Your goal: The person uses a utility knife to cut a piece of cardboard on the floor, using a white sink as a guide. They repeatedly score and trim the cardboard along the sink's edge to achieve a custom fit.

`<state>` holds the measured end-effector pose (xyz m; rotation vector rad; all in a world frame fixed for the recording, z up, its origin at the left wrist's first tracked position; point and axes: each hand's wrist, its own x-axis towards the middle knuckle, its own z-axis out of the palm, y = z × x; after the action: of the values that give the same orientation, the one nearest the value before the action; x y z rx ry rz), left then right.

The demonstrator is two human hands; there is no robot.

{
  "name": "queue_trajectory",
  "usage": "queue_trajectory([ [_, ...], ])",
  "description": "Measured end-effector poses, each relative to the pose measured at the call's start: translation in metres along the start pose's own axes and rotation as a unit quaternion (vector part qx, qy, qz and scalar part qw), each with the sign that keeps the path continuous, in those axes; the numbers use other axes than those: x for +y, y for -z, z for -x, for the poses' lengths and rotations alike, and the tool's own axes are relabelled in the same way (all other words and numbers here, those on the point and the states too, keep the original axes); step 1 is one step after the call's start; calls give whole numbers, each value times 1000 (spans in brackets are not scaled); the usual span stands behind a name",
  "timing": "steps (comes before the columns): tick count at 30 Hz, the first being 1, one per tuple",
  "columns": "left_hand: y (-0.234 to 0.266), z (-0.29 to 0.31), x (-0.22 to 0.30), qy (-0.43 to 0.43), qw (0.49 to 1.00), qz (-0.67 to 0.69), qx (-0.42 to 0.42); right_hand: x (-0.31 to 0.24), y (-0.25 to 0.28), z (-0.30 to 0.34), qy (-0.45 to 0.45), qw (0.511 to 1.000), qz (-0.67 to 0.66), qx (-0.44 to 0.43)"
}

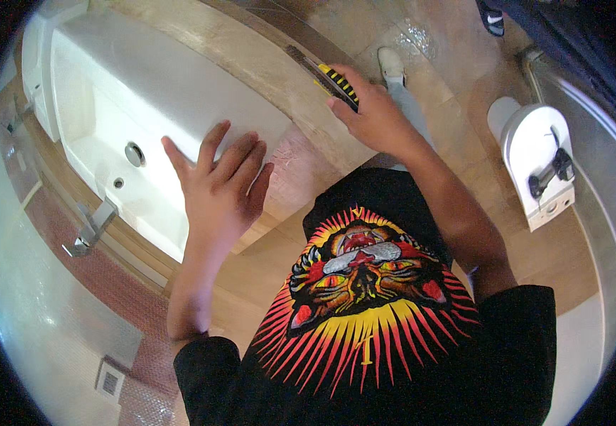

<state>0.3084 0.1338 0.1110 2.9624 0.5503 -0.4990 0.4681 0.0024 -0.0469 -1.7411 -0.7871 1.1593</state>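
My right hand [372, 110] is closed around the black-and-yellow handle of a brush [333, 84]. The brush's dark, rough-looking end points up and to the left, over the stone-like counter edge [251, 60]. Over the white sink [84, 131] I hold my left hand [223, 177] with its fingers spread and nothing in it. Inside the basin a round metal drain [134, 155] lies to the left of that hand, with a small hole [118, 183] below it. Whether the left fingertips touch the sink, I cannot tell.
A metal faucet [93, 227] stands along the sink's left side, near reddish wall tiles [137, 319]. At the right is a white toilet [528, 138] with a black object [553, 174] on it. My pale shoe [391, 64] rests on the tan floor; a dark sandal [493, 21] shows farther off.
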Motion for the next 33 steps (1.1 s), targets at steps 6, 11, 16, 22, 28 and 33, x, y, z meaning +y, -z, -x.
queue_trajectory([
  [6, 6, -1, 8, -12, 1000, -9, -21, -4, 15, 26, -56, 998, -13, -37],
  [11, 5, 6, 13, 16, 999, -25, -33, -1, 18, 41, -53, 996, 9, -67],
  [16, 4, 10, 13, 16, 998, -41, -43, 4, 8, 54, -22, 999, 6, -33],
  [22, -35, 57, 5, 64, 985, 111, 112, -5, -22, 55, -10, 992, 106, 67],
  [28, -67, 151, -18, 209, 949, 166, 168, -9, -60, 57, 14, 966, 226, 126],
  [33, -125, 260, -38, 416, 849, 119, 303, -4, -68, 53, 36, 950, 277, 138],
])
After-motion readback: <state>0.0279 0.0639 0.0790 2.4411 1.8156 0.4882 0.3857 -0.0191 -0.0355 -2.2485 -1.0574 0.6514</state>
